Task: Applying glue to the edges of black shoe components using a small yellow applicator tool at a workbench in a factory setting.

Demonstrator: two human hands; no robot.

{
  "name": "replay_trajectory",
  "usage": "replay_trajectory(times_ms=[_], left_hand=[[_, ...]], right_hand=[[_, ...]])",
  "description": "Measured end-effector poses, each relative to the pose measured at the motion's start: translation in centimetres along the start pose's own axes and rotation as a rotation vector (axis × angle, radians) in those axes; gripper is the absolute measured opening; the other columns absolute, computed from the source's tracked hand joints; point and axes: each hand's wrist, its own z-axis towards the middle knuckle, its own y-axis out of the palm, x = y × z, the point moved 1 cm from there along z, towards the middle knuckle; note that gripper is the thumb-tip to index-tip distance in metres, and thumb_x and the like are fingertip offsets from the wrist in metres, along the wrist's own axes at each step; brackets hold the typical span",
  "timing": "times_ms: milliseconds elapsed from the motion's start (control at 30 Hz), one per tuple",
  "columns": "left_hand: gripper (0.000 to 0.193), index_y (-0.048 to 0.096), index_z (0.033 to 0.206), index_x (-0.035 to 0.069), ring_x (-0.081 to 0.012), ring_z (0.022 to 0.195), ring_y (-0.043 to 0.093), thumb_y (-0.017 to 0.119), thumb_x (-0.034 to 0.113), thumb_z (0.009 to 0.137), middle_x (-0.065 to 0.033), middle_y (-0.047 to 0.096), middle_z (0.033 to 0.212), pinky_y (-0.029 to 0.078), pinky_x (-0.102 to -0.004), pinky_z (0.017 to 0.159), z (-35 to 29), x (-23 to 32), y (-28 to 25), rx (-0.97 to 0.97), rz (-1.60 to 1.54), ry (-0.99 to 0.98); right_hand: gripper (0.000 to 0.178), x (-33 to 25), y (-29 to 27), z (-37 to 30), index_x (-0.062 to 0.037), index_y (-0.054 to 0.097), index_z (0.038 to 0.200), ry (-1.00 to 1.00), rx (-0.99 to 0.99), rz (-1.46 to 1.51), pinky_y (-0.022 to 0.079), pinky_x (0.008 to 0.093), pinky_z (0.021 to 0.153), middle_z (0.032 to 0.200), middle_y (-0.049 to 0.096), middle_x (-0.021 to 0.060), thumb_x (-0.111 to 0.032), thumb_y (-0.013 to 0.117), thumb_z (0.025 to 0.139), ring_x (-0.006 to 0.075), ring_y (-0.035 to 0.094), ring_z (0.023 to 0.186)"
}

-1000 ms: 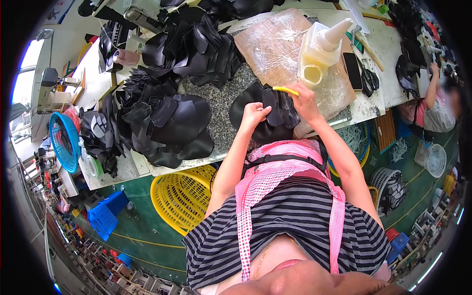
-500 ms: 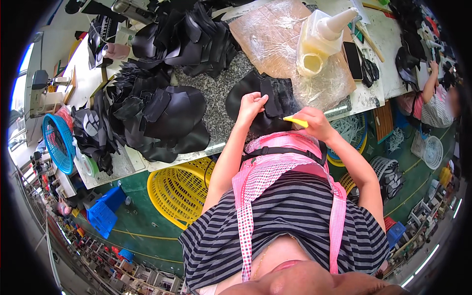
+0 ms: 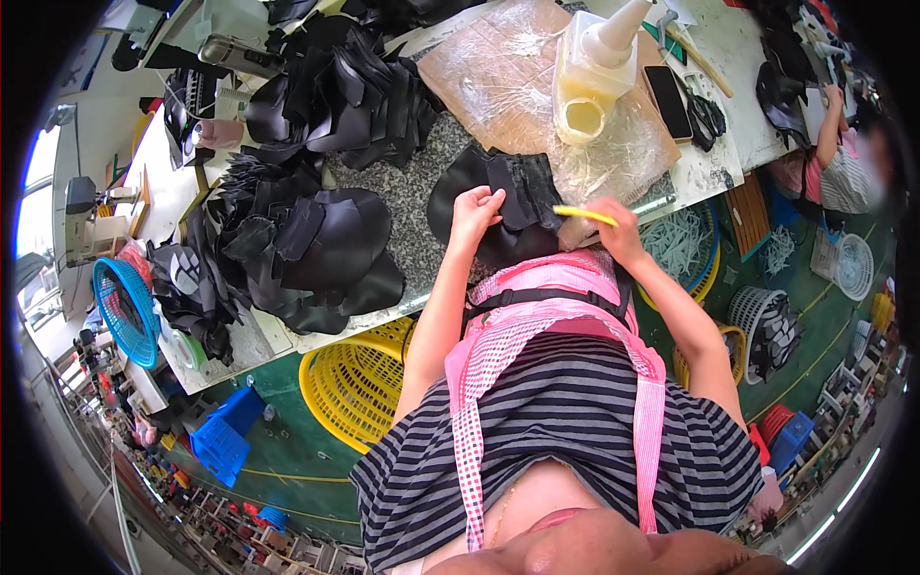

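Note:
A dark, rounded leather-like piece [image 3: 450,196] lies near the bench's front edge, with a narrower black strip [image 3: 518,195] over its right part. At the strip's left side is my left hand [image 3: 472,217], fingers closed in a pinch on the black material. My right hand [image 3: 615,232] is closed round a slim yellow-handled tool [image 3: 586,214]. The tool's left end is beside the strip's right edge; whether it touches is unclear. Behind my right hand stands a translucent plastic bottle [image 3: 594,81] with a cone-shaped top and an open round mouth holding yellowish liquid.
Several stacks of black cut pieces [image 3: 335,240] cover the left of the bench. A film-covered brown board [image 3: 479,57] lies under the bottle. Right of it are a phone [image 3: 667,103] and black-handled scissors [image 3: 707,120]. Below the bench stands a yellow basket [image 3: 350,388].
My right hand has shifted right and a little up, taking the yellow-handled tool toward the strip's right edge. My left hand stays by the strip's left side. The whole view has shifted slightly.

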Motion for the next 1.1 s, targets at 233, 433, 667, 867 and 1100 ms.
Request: replay_trajectory(times_ms=[233,433,667,867,1100], left_hand=[[0.022,0.059,0.077,0.008,-0.0007,0.059,0.052,0.068,0.021,0.093,0.0074,0.059,0.067,0.048,-0.0188,0.053,-0.3,1.4,0.4,-0.009,0.007,0.002],[0.022,0.059,0.077,0.010,-0.0004,0.062,0.054,0.066,0.022,0.094,0.0080,0.058,0.067,0.050,-0.0190,0.056,-0.3,0.5,-0.8,-0.076,0.051,-0.025],[0.018,0.059,0.084,0.012,-0.0012,0.065,0.057,0.068,0.025,0.093,0.0086,0.060,0.073,0.052,-0.0202,0.061,0.0,0.0,-2.2,-0.139,0.069,-0.048],[0.023,0.058,0.077,0.011,-0.0012,0.061,0.055,0.068,0.024,0.094,0.0085,0.058,0.067,0.053,-0.0212,0.057,-0.4,1.3,-2.3,-0.083,0.070,-0.073],[0.022,0.059,0.079,0.012,-0.0008,0.063,0.055,0.067,0.025,0.094,0.0086,0.059,0.070,0.052,-0.0201,0.058,-0.5,1.2,-2.3,-0.120,0.076,-0.056]], right_hand=[[0.010,-1.2,-0.6,-0.2,-0.0025,0.068,0.095,0.077,0.172,-0.062,0.050,0.0338,0.067,0.081,0.065,0.0090,-0.003,0.059,0.089,0.0237,0.066,0.076],[0.012,-0.5,-2.1,1.2,-0.0017,0.069,0.098,0.201,0.195,-0.091,0.048,0.0353,0.064,0.080,0.065,0.0114,-0.004,0.059,0.092,0.0256,0.064,0.070],[0.012,-0.8,-1.7,9.9,-0.0023,0.070,0.099,-0.045,0.409,-0.302,0.050,0.0332,0.064,0.082,0.067,0.0109,-0.009,0.062,0.093,0.0237,0.067,0.072],[0.012,-1.1,1.6,5.6,0.0000,0.069,0.095,0.365,0.371,0.078,0.048,0.0308,0.050,0.077,0.067,0.0125,-0.010,0.064,0.092,0.0201,0.065,0.054],[0.008,-1.6,2.3,6.9,-0.0028,0.067,0.093,0.033,0.242,-0.101,0.051,0.0388,0.067,0.085,0.064,0.0124,-0.005,0.060,0.091,0.0313,0.065,0.076]])
